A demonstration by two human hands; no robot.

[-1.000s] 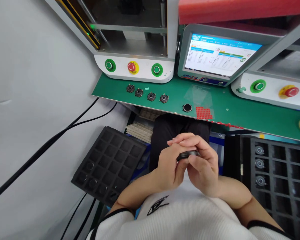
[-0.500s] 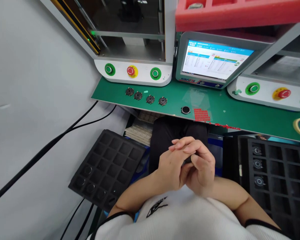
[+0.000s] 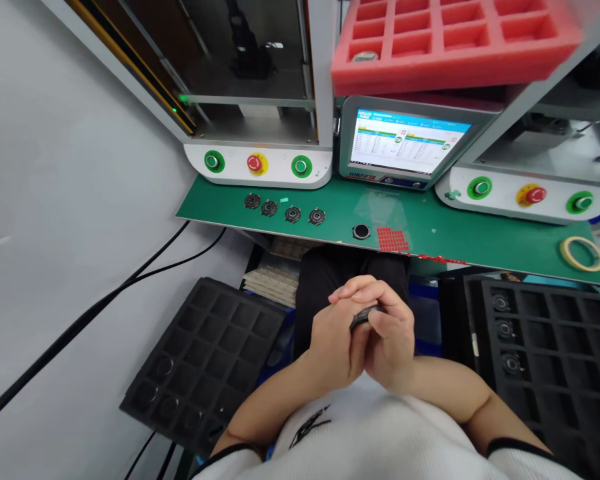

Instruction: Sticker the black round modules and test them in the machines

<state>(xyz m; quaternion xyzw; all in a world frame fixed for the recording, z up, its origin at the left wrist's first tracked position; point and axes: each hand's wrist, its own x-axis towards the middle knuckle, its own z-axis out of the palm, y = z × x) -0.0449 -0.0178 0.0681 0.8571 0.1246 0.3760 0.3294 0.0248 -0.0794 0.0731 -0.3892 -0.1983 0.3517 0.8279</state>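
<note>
Grip closed, left hand (image 3: 336, 341) and right hand (image 3: 393, 343) together, clamped on a small black round component (image 3: 365, 317).

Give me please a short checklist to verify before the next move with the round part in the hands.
1. Grip on the dark round part: ok, held between the left hand and the right hand.
2. Face of the part: cannot tell, the hands cover most of it.
3. Four round parts on the green bench board: ok, lying apart in a row.
4. Black foam tray: ok, three parts sit in its left column.
5. Touchscreen: cannot tell, its text is too small.
6. Red stop button: cannot tell if pressed.
</note>
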